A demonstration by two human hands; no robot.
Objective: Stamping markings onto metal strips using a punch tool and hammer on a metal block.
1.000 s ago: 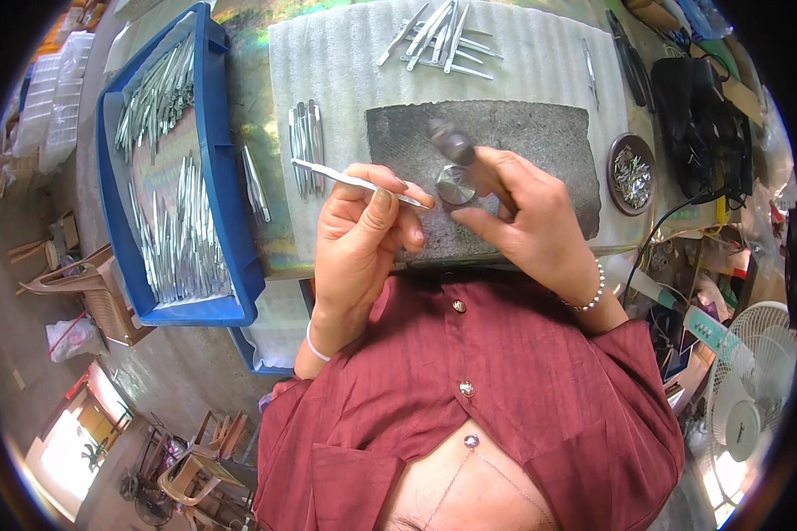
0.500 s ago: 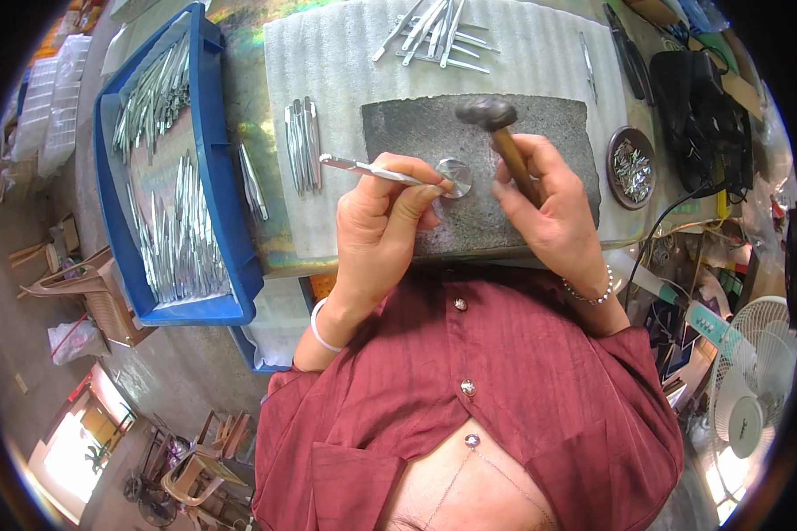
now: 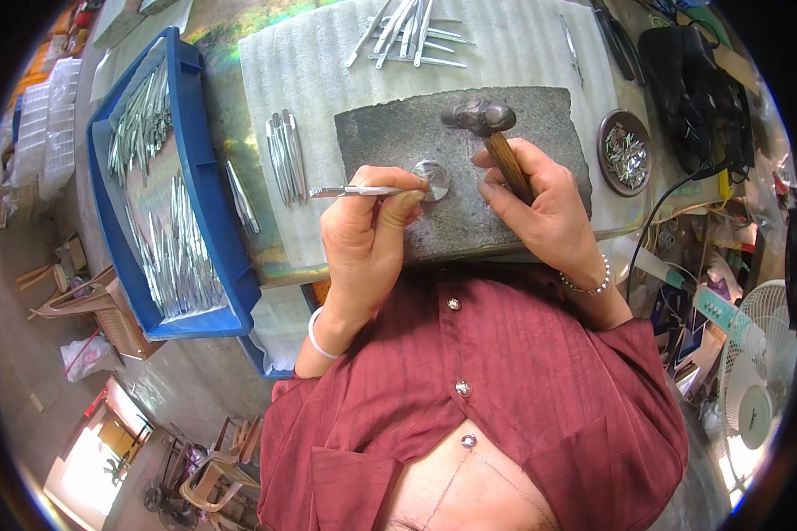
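My left hand (image 3: pixel 363 226) pinches a slim silver metal piece (image 3: pixel 350 191) between thumb and fingers. Its far end sticks out leftward, and its right end lies at a small round shiny metal block (image 3: pixel 432 177). This block sits on a dark, rough slab (image 3: pixel 381 128); whether the piece touches it I cannot tell. In my right hand (image 3: pixel 547 208) is a hammer with a wooden handle (image 3: pixel 508 165), gripped with the fingers wrapped round it. The dark hammer head (image 3: pixel 479 116) is beyond the block and to its right, apart from the held piece.
A blue tray (image 3: pixel 208 133) of slim metal pieces stands on the left. More such pieces (image 3: pixel 285 159) lie on the white foam sheet (image 3: pixel 283 71), with a loose pile (image 3: pixel 407 35) at the far side. At right are a round dish (image 3: pixel 624 152) of small metal bits and a fan (image 3: pixel 753 380).
The held metal piece has turned from a slant to nearly level. My right hand has turned the hammer, so its head lies more crosswise. The whole view has shifted slightly.
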